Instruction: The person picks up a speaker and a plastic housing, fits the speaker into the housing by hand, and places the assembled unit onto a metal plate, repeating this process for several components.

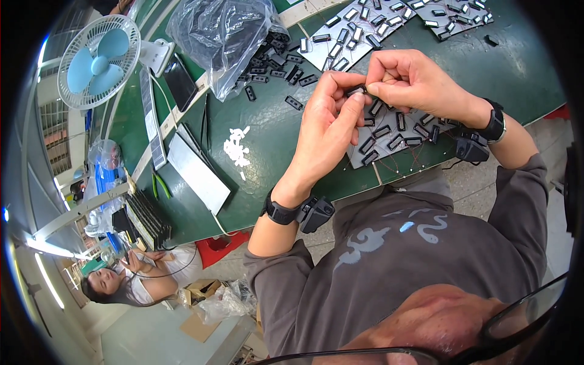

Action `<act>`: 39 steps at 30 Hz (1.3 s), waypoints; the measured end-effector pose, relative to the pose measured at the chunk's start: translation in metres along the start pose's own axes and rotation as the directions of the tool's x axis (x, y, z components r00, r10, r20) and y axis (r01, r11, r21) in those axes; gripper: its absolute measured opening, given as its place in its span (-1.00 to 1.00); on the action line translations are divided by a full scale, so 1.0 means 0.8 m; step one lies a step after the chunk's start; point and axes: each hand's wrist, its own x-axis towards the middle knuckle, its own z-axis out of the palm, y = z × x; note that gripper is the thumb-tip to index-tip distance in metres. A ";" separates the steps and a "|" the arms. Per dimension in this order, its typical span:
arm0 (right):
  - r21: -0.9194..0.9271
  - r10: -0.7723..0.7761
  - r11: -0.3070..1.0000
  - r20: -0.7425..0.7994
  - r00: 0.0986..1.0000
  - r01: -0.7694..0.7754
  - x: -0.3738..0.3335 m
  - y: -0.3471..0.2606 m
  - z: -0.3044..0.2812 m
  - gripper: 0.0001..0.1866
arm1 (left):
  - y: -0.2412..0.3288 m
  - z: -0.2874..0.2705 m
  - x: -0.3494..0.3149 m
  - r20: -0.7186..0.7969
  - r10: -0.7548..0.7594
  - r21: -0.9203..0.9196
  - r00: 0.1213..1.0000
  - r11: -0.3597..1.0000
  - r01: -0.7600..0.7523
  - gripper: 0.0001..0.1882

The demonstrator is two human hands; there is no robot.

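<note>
A small black rectangular part is pinched between the thumb and fingers of my left hand. My right hand is closed too, its thumb and forefinger meeting at the part's right end. Fingers cover much of the piece, so its details are hidden. Beneath my hands lies a pale grey sheet. Several similar black-framed oblong pieces with light centres rest on it, and thin reddish wires trail from them toward the near table edge.
Beyond my hands, more framed pieces lie on another sheet. Loose black housings spill from a clear plastic bag. Leftward are small white bits, a white board, green-handled pliers, a phone, a fan and a seated person.
</note>
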 end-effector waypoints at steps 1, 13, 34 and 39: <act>0.009 0.001 1.000 0.002 1.000 -0.001 0.000 -0.001 -0.001 -0.86 | 0.000 0.000 0.000 0.001 0.006 -0.007 1.000 1.000 -0.006 -0.75; 0.202 0.123 0.970 0.070 0.990 -0.135 0.006 -0.002 -0.007 -0.78 | 0.003 -0.001 0.002 0.069 -0.022 -0.163 0.997 0.986 0.033 -0.57; 0.260 0.230 0.928 0.167 0.959 -0.268 0.011 0.015 -0.017 -0.76 | 0.007 -0.004 -0.002 0.081 -0.113 -0.210 0.990 0.969 0.128 -0.49; 0.350 0.234 0.888 0.217 0.948 -0.299 0.012 0.009 -0.018 -0.77 | 0.007 -0.006 -0.002 0.074 -0.106 -0.194 0.992 0.974 0.118 -0.50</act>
